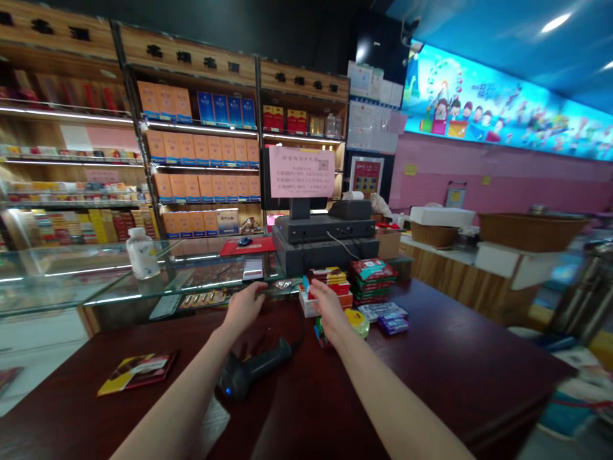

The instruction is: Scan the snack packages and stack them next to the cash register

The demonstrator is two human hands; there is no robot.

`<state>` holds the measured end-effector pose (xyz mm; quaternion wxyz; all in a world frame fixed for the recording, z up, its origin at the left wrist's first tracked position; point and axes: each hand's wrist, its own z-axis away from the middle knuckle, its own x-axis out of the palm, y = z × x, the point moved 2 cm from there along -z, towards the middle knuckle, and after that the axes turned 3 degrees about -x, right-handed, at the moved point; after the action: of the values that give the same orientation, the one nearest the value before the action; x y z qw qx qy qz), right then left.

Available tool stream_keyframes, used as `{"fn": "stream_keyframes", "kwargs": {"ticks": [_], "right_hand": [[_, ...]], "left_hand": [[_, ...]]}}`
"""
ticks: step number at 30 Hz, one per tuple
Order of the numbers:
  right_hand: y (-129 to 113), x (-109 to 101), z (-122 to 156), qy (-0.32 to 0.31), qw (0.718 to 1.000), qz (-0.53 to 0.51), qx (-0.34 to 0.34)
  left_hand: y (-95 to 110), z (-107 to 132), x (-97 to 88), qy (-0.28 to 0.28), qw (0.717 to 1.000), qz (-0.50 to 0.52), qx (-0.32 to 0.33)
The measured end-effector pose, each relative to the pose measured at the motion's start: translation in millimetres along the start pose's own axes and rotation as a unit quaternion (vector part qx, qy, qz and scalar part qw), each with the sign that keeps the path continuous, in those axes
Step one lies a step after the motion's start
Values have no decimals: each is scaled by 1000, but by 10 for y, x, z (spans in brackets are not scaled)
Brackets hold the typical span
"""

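Observation:
Both my arms reach forward over a dark red wooden counter (431, 370). My left hand (245, 305) lies near the edge of a glass display case (158, 287), fingers loosely curled, with nothing visible in it. My right hand (328, 305) stretches out with fingers apart, next to a box of small red and yellow packs (330, 281). A black barcode scanner (251, 370) lies on the counter between my forearms. Under my right wrist sits a yellow-green round container (359, 321).
A cash register with a pink notice on its screen (301, 172) stands behind the packs. Stacked green and red packets (372, 278) and blue packs (390, 318) lie to the right. A white bottle (142, 253) stands on the glass. A booklet (136, 372) lies at left. Shelves of boxes fill the back wall.

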<state>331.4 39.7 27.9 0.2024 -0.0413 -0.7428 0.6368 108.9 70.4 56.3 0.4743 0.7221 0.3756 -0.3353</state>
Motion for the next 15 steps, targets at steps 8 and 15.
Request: {"fn": "stream_keyframes", "kwargs": {"ticks": [8,15], "right_hand": [[-119,-501,-216,62,998,17,-12],[-198,-810,-396,88,995,37,-36]], "left_hand": [[475,-195,233,-23,999,10,36],[720,-281,426,-28,997,33,61]]}}
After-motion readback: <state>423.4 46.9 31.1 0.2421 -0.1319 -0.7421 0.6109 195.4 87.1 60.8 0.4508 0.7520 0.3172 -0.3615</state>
